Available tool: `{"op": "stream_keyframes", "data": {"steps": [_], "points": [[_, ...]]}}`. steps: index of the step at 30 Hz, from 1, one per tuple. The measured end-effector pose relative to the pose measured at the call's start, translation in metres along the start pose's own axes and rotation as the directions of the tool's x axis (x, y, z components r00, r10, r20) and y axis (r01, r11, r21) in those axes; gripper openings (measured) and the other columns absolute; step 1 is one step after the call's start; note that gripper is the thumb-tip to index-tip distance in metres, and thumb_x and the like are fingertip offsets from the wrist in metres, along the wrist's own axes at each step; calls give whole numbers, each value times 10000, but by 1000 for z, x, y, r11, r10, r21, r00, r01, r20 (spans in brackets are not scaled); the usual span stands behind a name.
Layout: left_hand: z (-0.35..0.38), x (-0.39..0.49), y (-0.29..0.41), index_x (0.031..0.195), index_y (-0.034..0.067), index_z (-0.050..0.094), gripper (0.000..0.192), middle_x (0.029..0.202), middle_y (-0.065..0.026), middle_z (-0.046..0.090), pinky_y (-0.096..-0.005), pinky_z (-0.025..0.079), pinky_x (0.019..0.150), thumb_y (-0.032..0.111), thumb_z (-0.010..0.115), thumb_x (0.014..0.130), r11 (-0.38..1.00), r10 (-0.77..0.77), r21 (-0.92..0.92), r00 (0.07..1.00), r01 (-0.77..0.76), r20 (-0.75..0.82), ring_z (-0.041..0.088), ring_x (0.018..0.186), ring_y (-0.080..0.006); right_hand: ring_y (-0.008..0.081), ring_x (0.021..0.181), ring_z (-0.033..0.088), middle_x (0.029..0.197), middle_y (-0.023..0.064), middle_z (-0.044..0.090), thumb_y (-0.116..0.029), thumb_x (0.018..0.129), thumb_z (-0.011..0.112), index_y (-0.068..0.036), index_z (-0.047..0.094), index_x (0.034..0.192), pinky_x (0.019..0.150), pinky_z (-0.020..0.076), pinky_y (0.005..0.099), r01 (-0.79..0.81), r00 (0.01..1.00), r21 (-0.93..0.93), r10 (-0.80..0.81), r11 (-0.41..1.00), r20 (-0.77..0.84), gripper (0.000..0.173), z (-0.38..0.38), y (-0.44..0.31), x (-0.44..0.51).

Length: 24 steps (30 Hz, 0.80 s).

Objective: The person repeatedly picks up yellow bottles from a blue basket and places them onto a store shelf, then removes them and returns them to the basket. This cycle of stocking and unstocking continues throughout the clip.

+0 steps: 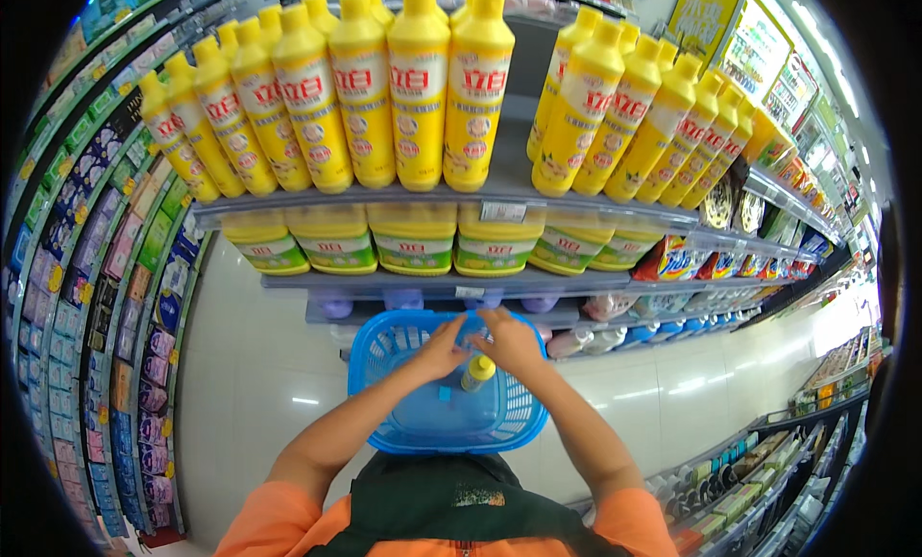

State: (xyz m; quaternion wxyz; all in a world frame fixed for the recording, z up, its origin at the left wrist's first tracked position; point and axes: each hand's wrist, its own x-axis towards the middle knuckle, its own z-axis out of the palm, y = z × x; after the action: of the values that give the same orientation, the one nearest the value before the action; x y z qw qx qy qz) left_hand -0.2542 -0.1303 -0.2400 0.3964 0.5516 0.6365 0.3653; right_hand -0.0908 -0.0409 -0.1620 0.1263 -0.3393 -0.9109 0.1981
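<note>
A blue plastic shopping basket (446, 442) is in front of my body, below the shelves. Inside it, right of the middle, a yellow-capped bottle (478, 373) stands upright. My left hand (441, 352) is over the basket with its fingers pointing to the far rim. Beside it my right hand (508, 337) reaches over the far right part, just beyond the bottle. Some blurred, clear material shows between the fingers; whether either hand holds it I cannot tell. Yellow detergent bottles (418, 103) stand in two groups on the shelf ahead, with a gap between them.
Large yellow jugs (414, 244) line the shelf below. Detergent bags (670, 258) lie to their right. Packaged goods fill a tall rack (108, 269) on the left. Another low shelf (756, 499) stands at the lower right. Shiny floor tiles (245, 384) surround the basket.
</note>
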Motion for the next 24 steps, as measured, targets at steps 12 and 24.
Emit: {"op": "stream_keyframes", "data": {"steps": [12,24], "points": [[-199,17,291,1488,19,357,691,1469,-188,420,-343,546,846,80,689,885,757,652,389,644,-524,-400,656,940,-253,336,905,687,1155,146,682,-272,946,617,-88,616,1255,813,531,426,343,558,-226,-391,912,-732,359,-298,-139,191],[-191,26,300,1483,22,345,806,1306,-209,576,-377,561,770,192,788,831,787,617,354,652,-506,-440,693,798,-278,350,809,681,873,139,697,-397,903,671,-73,612,1132,705,518,456,258,677,-381,-448,888,-585,401,-284,-170,112]]}}
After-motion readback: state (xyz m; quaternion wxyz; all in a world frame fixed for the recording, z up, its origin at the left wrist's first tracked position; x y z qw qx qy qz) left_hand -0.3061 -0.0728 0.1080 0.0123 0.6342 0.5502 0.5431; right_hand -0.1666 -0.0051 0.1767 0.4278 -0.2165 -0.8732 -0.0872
